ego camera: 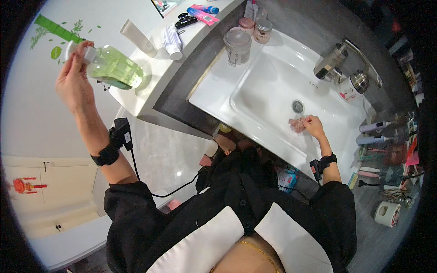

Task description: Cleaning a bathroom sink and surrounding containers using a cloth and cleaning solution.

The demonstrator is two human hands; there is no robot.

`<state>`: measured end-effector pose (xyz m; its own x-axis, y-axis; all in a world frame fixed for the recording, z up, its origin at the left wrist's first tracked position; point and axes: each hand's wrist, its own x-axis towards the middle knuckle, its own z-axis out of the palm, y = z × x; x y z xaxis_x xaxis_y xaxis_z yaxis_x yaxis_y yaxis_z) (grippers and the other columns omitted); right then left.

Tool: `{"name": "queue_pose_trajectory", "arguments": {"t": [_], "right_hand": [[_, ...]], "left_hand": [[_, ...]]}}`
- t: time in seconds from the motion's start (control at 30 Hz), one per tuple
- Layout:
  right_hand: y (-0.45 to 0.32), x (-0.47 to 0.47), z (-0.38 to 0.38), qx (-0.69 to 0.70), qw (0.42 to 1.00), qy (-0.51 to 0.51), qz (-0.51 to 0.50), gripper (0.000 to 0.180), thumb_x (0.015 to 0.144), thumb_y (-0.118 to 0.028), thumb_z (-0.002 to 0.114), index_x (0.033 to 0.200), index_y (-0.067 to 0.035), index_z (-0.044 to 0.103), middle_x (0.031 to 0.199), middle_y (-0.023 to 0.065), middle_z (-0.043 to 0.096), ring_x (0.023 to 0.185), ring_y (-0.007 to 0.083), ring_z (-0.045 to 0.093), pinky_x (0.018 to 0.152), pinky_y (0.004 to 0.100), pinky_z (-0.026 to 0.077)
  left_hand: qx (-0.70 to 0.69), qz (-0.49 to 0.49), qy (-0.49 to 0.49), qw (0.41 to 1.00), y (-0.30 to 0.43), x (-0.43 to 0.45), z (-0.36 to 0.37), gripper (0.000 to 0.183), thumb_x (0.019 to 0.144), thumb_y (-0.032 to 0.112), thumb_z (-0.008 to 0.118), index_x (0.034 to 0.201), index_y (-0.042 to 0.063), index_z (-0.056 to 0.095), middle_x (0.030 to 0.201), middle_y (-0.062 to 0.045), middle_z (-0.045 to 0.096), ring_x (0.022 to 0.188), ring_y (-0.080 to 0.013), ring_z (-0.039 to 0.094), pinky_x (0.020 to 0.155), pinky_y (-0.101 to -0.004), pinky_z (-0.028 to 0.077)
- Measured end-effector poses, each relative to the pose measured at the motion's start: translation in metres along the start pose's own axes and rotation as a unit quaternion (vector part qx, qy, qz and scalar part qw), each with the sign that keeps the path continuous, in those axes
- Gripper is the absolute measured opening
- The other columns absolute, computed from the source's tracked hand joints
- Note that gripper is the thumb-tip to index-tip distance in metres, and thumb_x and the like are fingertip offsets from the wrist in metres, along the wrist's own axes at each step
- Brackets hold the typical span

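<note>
My left hand [76, 73] grips the white top of a clear pump bottle [116, 68] of green liquid, tilted at the end of the white ledge [136, 102]. Inside the white washbasin [263, 92], my right hand [313, 126] pinches a crumpled, pinkish, translucent piece [297, 125] whose material I cannot tell. It lies just below the metal drain [297, 106]. A metal faucet [331, 61] stands at the basin's back, with a white bottle with a metallic top [353, 87] beside it.
Tubes [172, 42] and a black hair claw clip [186, 21] lie on the ledge. A clasp-lid jar [238, 46] and smaller jars [263, 30] stand at the basin's left corner. Electric toothbrushes [374, 127] are on the right. A black cable [170, 196] runs from my left wristband.
</note>
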<state>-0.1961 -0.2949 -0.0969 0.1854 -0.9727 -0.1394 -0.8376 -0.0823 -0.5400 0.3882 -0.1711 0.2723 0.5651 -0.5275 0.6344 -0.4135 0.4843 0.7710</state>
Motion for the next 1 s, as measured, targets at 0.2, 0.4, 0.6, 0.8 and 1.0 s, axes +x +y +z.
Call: {"name": "queue_pose_trajectory", "arguments": {"t": [0.2,0.4,0.6,0.8,1.0], "right_hand": [[-0.016,-0.002,-0.002,0.239,0.959,0.119,0.094,0.026,0.087,-0.025,0.052,0.071,-0.005,0.048,0.063,-0.0017,0.046,0.057,0.0086,0.040,0.056,0.0242,0.037],[-0.046,-0.008,-0.014,0.435,0.880,0.141,0.126,0.026,0.090,-0.030,0.051,0.096,-0.005,0.045,0.075,0.0065,0.055,0.064,0.0148,0.055,0.053,0.0302,0.046],[-0.094,-0.004,-0.008,0.603,0.773,0.162,0.113,0.030,0.090,-0.031,0.051,0.099,-0.003,0.042,0.077,0.0141,0.058,0.060,0.0216,0.059,0.051,0.0330,0.050],[-0.119,-0.021,-0.022,0.726,0.660,0.175,0.082,0.027,0.091,-0.029,0.048,0.098,-0.002,0.043,0.081,0.0114,0.057,0.066,0.0202,0.058,0.058,0.0326,0.050],[-0.120,0.006,0.010,0.780,0.599,0.180,-0.008,0.030,0.094,-0.030,0.043,0.106,-0.005,0.034,0.090,0.0105,0.052,0.073,0.0181,0.053,0.065,0.0318,0.047]], "left_hand": [[0.002,0.083,-0.069,0.994,0.071,-0.029,0.052,0.022,0.089,0.004,0.051,0.103,-0.010,0.059,0.099,-0.020,0.063,0.089,-0.0195,0.061,0.073,-0.0226,0.048],[-0.098,-0.015,-0.161,0.982,0.038,-0.092,0.154,0.020,0.087,0.011,0.057,0.098,-0.004,0.065,0.083,-0.006,0.064,0.066,-0.0063,0.050,0.057,-0.0160,0.037],[-0.220,-0.160,-0.175,0.946,-0.034,-0.174,0.269,0.015,0.084,0.011,0.060,0.088,-0.002,0.068,0.073,0.002,0.060,0.058,-0.0011,0.038,0.051,-0.0171,0.026],[-0.238,-0.197,-0.179,0.934,-0.062,-0.201,0.331,0.014,0.086,0.009,0.057,0.082,0.000,0.066,0.068,0.004,0.056,0.050,0.0003,0.028,0.045,-0.0189,0.018],[-0.294,-0.233,-0.167,0.912,-0.078,-0.219,0.364,0.015,0.087,0.006,0.056,0.083,-0.008,0.058,0.080,-0.011,0.062,0.071,-0.0120,0.057,0.064,-0.0214,0.044]]}}
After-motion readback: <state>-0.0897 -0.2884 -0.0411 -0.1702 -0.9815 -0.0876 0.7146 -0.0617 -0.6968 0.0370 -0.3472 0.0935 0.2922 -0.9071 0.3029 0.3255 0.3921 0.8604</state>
